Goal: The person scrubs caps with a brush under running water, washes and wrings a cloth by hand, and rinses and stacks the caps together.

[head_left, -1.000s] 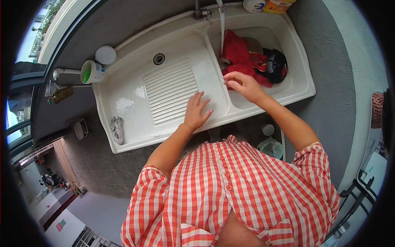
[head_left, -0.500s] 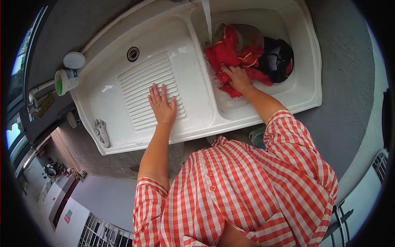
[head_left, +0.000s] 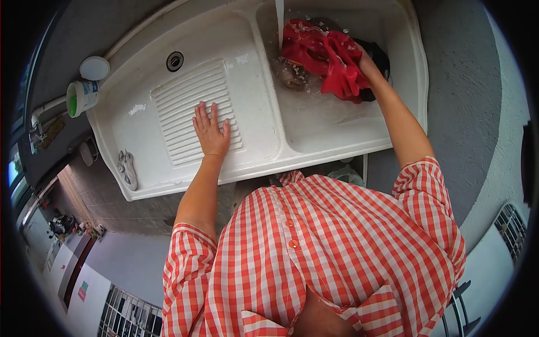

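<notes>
My left hand (head_left: 211,133) lies flat on the ribbed washboard (head_left: 185,115) of the white laundry sink (head_left: 252,84), its fingers stretched out and nothing in them. In the right-hand basin my right hand (head_left: 366,64) grips the edge of a wet red cloth (head_left: 323,53); its fingertips are partly hidden by the fabric. Water (head_left: 280,22) pours from above near the cloth's left side, and drops splash around it. A black item (head_left: 379,56) lies behind and beneath my right hand, partly covered.
A grey rag (head_left: 128,170) rests in the sink's left corner. A drain hole (head_left: 174,61) lies above the washboard. A white tub with green inside (head_left: 82,98) and a round white lid (head_left: 94,68) are beside the sink's left edge. A wall (head_left: 466,84) borders the right side.
My right hand has moved up and right, lifting and spreading the red cloth toward the falling water. The basin's front part is now uncovered. My left hand stays flat on the washboard.
</notes>
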`<state>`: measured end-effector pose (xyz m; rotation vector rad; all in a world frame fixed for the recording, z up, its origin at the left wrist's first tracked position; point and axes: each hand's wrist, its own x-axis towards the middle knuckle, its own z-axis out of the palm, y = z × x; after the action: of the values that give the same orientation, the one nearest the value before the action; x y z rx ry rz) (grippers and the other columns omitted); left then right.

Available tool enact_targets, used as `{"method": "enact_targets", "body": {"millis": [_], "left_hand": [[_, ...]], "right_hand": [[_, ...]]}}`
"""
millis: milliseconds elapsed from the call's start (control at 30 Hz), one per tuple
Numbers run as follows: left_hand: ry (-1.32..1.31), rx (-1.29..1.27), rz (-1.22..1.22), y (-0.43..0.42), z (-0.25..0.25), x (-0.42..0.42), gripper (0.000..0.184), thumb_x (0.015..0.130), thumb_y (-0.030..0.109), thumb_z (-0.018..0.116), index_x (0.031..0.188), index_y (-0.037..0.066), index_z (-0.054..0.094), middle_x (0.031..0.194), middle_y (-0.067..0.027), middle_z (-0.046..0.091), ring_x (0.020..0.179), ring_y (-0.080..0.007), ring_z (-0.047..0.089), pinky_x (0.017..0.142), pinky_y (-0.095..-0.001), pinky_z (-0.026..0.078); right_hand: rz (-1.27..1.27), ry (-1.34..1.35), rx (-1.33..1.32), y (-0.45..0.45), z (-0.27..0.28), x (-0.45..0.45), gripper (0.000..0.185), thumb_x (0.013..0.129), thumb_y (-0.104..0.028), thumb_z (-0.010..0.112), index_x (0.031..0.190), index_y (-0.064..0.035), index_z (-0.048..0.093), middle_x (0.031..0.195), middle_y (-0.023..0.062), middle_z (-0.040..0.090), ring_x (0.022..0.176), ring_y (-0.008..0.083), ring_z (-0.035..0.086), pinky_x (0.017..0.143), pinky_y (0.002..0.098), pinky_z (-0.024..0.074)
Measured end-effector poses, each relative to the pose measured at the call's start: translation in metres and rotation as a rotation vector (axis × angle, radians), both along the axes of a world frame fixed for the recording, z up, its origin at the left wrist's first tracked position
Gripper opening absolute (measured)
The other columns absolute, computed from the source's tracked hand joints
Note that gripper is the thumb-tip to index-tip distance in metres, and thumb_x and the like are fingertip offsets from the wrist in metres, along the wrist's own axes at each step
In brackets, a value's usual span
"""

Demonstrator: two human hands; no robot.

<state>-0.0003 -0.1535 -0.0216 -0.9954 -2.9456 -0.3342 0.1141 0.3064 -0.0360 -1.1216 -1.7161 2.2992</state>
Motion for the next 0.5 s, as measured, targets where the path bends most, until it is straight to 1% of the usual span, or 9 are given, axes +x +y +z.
{"method": "enact_targets", "body": {"millis": [33,67,100,167,233,367,433,467,500], "left_hand": [[-0.004,-0.001,-0.003,0.002,0.001,0.001,0.059,0.083,0.030,0.051,0.138,0.014,0.034,0.147,-0.0154,0.019,0.137,-0.0341,0.015,0.110,-0.0481,0.012],[-0.009,-0.001,-0.002,0.004,0.004,0.003,0.059,0.083,0.030,0.051,0.137,0.013,0.034,0.147,-0.0155,0.020,0.136,-0.0341,0.015,0.109,-0.0482,0.012],[-0.011,0.000,0.002,0.005,0.006,0.003,0.059,0.083,0.030,0.050,0.137,0.013,0.034,0.147,-0.0155,0.020,0.136,-0.0342,0.015,0.109,-0.0484,0.012],[-0.015,-0.005,0.002,0.006,0.008,0.002,0.059,0.083,0.030,0.050,0.137,0.013,0.035,0.147,-0.0156,0.020,0.136,-0.0341,0.015,0.109,-0.0483,0.012],[-0.018,-0.008,0.003,0.005,0.009,0.007,0.059,0.083,0.030,0.051,0.137,0.012,0.035,0.147,-0.0158,0.020,0.136,-0.0341,0.015,0.110,-0.0483,0.012],[-0.026,0.017,-0.013,0.005,0.007,0.007,0.058,0.084,0.032,0.050,0.136,0.011,0.037,0.146,-0.0170,0.020,0.136,-0.0349,0.015,0.109,-0.0496,0.011],[-0.026,0.035,-0.011,0.013,0.007,0.007,0.058,0.084,0.033,0.050,0.136,0.011,0.037,0.146,-0.0173,0.020,0.136,-0.0352,0.014,0.109,-0.0499,0.011],[-0.022,0.033,-0.004,0.014,0.006,0.007,0.057,0.084,0.032,0.051,0.135,0.010,0.038,0.146,-0.0174,0.021,0.136,-0.0354,0.014,0.109,-0.0493,0.012],[-0.027,0.049,0.006,0.017,0.003,0.003,0.057,0.084,0.032,0.051,0.135,0.010,0.038,0.146,-0.0174,0.021,0.136,-0.0354,0.014,0.109,-0.0493,0.012]], "right_hand": [[-0.009,-0.178,0.624,0.000,-0.006,0.001,0.071,0.081,-0.047,0.062,0.132,-0.0042,0.039,0.126,0.0187,0.048,0.112,0.0315,0.050,0.096,0.0393,0.0403],[-0.060,-0.182,0.875,-0.002,-0.013,0.005,0.077,0.077,-0.047,0.066,0.136,-0.0090,0.035,0.132,0.0211,0.041,0.117,0.0354,0.045,0.096,0.0390,0.0382],[-0.057,-0.183,0.870,-0.023,-0.020,0.001,0.077,0.077,-0.047,0.066,0.136,-0.0090,0.035,0.132,0.0211,0.041,0.117,0.0354,0.045,0.096,0.0390,0.0382],[0.194,-0.179,1.256,-0.080,-0.043,-0.003,0.072,0.077,-0.042,0.066,0.137,-0.0152,0.036,0.135,0.0204,0.036,0.120,0.0372,0.041,0.098,0.0388,0.0366],[0.570,-0.406,1.502,-0.128,-0.050,0.013,0.067,0.076,-0.036,0.067,0.135,-0.0192,0.038,0.138,0.0193,0.032,0.119,0.0368,0.041,0.095,0.0382,0.0393],[0.668,-0.454,1.318,-0.117,-0.098,0.049,0.062,0.076,-0.027,0.066,0.132,-0.0177,0.041,0.129,0.0158,0.044,0.109,0.0316,0.051,0.089,0.0365,0.0441],[0.220,-0.231,0.211,-0.082,-0.121,0.059,0.051,0.076,-0.020,0.063,0.124,-0.0132,0.048,0.108,0.0103,0.057,0.094,0.0250,0.059,0.079,0.0358,0.0489],[0.221,-0.235,0.223,-0.082,-0.115,0.063,0.051,0.076,-0.020,0.063,0.124,-0.0132,0.048,0.108,0.0103,0.057,0.094,0.0250,0.059,0.079,0.0358,0.0489],[-0.001,-0.163,-0.018,-0.090,-0.065,0.055,0.045,0.076,-0.019,0.062,0.119,-0.0106,0.051,0.098,0.0081,0.059,0.087,0.0227,0.060,0.075,0.0353,0.0501]]}}
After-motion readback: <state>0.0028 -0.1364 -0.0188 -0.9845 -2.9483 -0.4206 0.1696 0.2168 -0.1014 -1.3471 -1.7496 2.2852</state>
